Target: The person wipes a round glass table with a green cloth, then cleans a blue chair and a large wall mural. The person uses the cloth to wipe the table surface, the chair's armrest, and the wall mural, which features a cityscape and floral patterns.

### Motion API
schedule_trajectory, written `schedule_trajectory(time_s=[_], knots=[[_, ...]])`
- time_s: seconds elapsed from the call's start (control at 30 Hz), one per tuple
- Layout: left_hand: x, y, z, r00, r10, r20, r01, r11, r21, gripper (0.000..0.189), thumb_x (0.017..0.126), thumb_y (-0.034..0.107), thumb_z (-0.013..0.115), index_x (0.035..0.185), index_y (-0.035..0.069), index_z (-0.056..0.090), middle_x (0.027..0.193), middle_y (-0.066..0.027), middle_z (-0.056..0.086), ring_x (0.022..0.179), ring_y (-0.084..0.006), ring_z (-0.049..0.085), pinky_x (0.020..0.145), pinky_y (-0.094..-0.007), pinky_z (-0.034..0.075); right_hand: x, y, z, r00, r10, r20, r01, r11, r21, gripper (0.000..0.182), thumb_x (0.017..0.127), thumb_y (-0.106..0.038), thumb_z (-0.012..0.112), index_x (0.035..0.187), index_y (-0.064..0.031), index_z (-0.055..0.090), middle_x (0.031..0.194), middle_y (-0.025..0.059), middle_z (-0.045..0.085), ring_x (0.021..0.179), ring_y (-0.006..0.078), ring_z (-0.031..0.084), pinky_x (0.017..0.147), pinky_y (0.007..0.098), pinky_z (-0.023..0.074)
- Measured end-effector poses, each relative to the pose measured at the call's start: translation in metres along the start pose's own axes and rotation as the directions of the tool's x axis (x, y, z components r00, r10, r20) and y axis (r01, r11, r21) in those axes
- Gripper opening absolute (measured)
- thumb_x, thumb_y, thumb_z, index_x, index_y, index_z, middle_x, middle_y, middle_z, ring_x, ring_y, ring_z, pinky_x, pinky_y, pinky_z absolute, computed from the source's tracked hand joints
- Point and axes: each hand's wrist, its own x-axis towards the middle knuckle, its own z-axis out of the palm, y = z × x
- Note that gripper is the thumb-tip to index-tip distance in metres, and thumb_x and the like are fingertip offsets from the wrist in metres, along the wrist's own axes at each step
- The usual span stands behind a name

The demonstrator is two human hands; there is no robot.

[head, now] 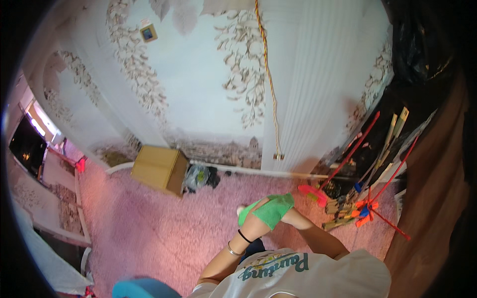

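Note:
A piece of green cloth point(275, 208) is held in front of my body, above the pink carpet. My left hand point(256, 225) grips its near left part, with green fabric on both sides of the fingers. A black band and a silver bangle circle that arm. On the cloth's right side is my right hand point(287, 216), its fingers mostly hidden by the fabric. A small pale object point(240, 211) shows at the cloth's left end, too blurred to name.
A cardboard box point(154, 167) stands by the wall, beside a plastic bag point(197, 177). To the right are a pink broom point(313, 194), wooden poles point(387, 139) and bundled sticks point(337, 206). A twisted rope point(269, 70) hangs along the wall. A blue seat point(145, 288) is at lower left.

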Motion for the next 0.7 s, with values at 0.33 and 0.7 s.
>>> schedule_trajectory(time_s=[0.33, 0.7], knots=[[0.189, -0.123, -0.064, 0.997, -0.058, 0.043, 0.069, 0.948, -0.31, 0.022, 0.084, 0.002, 0.057, 0.105, 0.002, 0.062, 0.092, -0.0128, 0.059, 0.081, -0.0283, 0.06, 0.073, -0.0345, 0.05, 0.193, -0.037, -0.192, 0.586, -0.456, -0.67, 0.034, 0.84, -0.542, 0.015, 0.084, -0.012, 0.064, 0.095, -0.0061, 0.055, 0.087, 0.0026, 0.053, 0.078, 0.0174, 0.051, 0.067, 0.0322, 0.0458], [0.263, -0.195, -0.074, 0.969, -0.23, -0.086, 0.203, 0.947, -0.249, 0.025, 0.091, 0.008, 0.057, 0.114, 0.003, 0.063, 0.09, -0.0117, 0.06, 0.075, -0.0208, 0.062, 0.061, -0.0296, 0.049, 0.369, -0.079, -0.381, 0.354, -0.816, -0.457, -0.031, 0.478, -0.878, 0.015, 0.082, -0.016, 0.061, 0.092, -0.0059, 0.06, 0.09, 0.0099, 0.059, 0.086, 0.0257, 0.056, 0.072, 0.041, 0.0457]])
